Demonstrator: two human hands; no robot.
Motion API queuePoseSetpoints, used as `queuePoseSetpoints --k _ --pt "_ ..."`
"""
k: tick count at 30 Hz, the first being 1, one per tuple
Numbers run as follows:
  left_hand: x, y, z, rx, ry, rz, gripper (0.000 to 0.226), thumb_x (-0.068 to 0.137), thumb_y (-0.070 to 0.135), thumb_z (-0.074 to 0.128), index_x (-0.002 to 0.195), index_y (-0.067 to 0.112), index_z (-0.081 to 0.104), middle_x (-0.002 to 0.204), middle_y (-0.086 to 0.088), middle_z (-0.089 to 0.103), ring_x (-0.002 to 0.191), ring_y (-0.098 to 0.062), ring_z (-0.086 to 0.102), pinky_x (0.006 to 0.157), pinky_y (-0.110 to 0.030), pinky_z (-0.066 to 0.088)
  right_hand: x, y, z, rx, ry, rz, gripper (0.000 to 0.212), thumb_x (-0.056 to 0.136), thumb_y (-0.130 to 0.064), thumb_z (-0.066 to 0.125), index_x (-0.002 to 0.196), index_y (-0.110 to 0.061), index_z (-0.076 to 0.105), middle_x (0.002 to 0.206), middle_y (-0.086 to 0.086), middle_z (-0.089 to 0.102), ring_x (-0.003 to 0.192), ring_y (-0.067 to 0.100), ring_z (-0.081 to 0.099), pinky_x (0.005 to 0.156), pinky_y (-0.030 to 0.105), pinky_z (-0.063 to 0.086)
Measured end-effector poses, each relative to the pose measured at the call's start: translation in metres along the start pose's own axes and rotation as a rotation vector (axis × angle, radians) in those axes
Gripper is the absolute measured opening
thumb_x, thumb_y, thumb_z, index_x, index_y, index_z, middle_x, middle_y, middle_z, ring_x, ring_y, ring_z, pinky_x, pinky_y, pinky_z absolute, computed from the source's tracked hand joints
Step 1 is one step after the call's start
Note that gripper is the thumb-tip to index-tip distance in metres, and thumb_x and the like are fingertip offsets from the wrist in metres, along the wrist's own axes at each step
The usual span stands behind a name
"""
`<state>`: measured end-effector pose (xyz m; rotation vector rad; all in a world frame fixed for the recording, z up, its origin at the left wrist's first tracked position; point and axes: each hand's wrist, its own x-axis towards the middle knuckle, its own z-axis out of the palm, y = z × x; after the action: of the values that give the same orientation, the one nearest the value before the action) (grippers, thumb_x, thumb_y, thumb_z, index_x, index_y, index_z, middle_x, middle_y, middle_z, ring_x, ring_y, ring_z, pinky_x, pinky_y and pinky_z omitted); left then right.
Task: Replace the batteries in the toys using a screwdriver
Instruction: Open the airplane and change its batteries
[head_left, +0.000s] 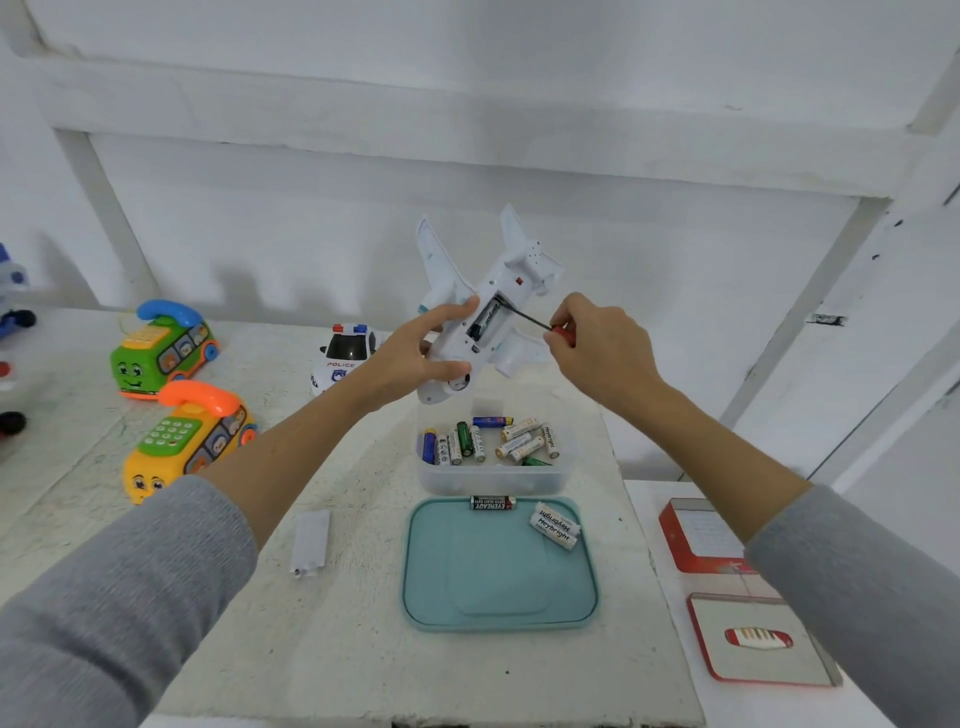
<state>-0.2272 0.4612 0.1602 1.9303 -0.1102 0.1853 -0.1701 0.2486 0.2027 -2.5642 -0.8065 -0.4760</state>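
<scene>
My left hand (415, 351) grips a white toy airplane (519, 280) upside down above the table, its battery compartment open with a black battery (487, 317) inside. My right hand (597, 345) holds a red-handled screwdriver (561, 332), whose black shaft reaches into the compartment beside the battery. Below sits a clear plastic tub (493, 480) with several loose batteries. In front of it lies a teal lid (498, 571) carrying a black Eveready battery (492, 502) and two white Heybright batteries (555, 526). The white compartment cover (310, 541) with its screw lies on the table to the left.
A police car toy (345, 358), a green telephone bus (161, 348) and a yellow telephone bus (192, 441) stand at the left. A blue-white toy (13, 291) is at the far left edge. A red tin box (701, 535) and its lid (761, 639) lie at the right.
</scene>
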Motion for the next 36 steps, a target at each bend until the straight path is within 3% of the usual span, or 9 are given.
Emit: queuePoseSetpoints --k 3,8,13,19,30,36 --pt "-0.001 0.002 0.001 0.041 -0.004 0.004 0.064 0.086 0.007 0.068 0.129 0.046 0.042 0.119 0.029 0.044 0.101 -0.014 0.057 0.083 -0.020 0.052 0.006 0.000 -0.001 -0.033 -0.012 0.006 0.017 0.093 -0.023 0.050 0.101 -0.010 0.056 0.094 0.008 0.065 0.085 0.027 0.057 0.066 0.030 0.040" --pt "0.000 -0.001 0.001 0.164 -0.016 0.020 0.067 0.085 0.014 0.071 0.132 0.050 0.040 0.136 0.011 0.040 0.112 -0.019 0.051 0.097 -0.035 0.047 0.009 -0.005 0.000 -0.088 -0.032 -0.002 0.016 0.093 -0.020 0.047 0.097 -0.007 0.055 0.089 0.010 0.063 0.078 0.028 0.057 0.062 0.030 0.038" --pt "-0.001 0.002 0.000 0.222 -0.038 0.043 0.068 0.085 0.013 0.071 0.135 0.046 0.040 0.132 0.017 0.042 0.110 -0.012 0.048 0.093 -0.025 0.042 0.011 -0.002 -0.004 0.016 -0.062 0.045 0.011 0.085 -0.015 0.050 0.089 -0.009 0.059 0.086 0.005 0.064 0.079 0.023 0.056 0.062 0.028 0.036" --pt "0.001 0.006 0.003 0.265 -0.068 0.049 0.068 0.084 0.014 0.071 0.135 0.045 0.040 0.131 0.014 0.043 0.111 -0.013 0.047 0.100 -0.032 0.041 0.006 0.003 -0.006 0.121 -0.054 0.107 0.011 0.083 -0.014 0.053 0.086 -0.007 0.061 0.081 0.002 0.063 0.078 0.019 0.054 0.061 0.027 0.036" --pt "0.003 0.007 0.008 0.325 -0.093 0.058 0.069 0.083 0.013 0.073 0.140 0.038 0.042 0.129 0.017 0.043 0.107 -0.010 0.045 0.098 -0.029 0.039 -0.001 0.012 -0.005 0.202 -0.065 0.157 0.009 0.080 -0.012 0.054 0.079 -0.005 0.059 0.072 -0.004 0.056 0.074 0.017 0.051 0.054 0.024 0.035" --pt "0.003 0.004 0.007 0.389 -0.104 0.085 0.069 0.082 0.011 0.073 0.137 0.039 0.042 0.137 0.008 0.042 0.119 -0.010 0.040 0.101 -0.027 0.033 -0.008 0.019 -0.008 0.261 -0.086 0.188 0.007 0.079 -0.012 0.057 0.072 -0.009 0.058 0.065 -0.011 0.054 0.073 0.018 0.054 0.063 0.029 0.043"
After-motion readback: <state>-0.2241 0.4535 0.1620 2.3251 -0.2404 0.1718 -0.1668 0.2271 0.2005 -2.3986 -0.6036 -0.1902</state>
